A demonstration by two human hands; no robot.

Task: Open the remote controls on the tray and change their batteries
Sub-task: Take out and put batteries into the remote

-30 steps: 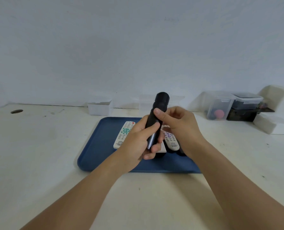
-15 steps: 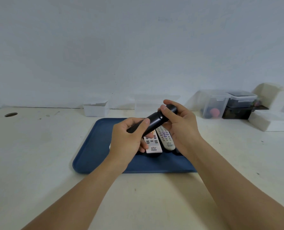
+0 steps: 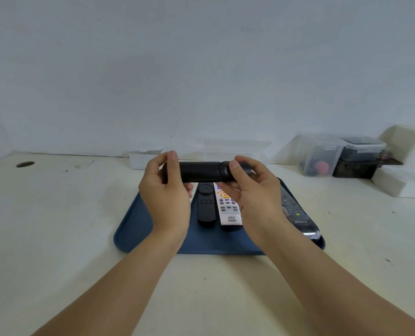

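Black remote (image 3: 200, 171) swings from a tilt to lie level, lifted clear above the blue tray (image 3: 138, 220).

The left hand (image 3: 166, 197) wraps its left end; the right hand (image 3: 251, 196) pinches the other end, thumb on a seam. Three more remotes lie on the tray below. A slipping thumb could let it drop onto them.

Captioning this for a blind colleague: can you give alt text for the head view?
Both hands, left hand and right hand, hold a black remote level above a blue tray of remotes on a pale table.
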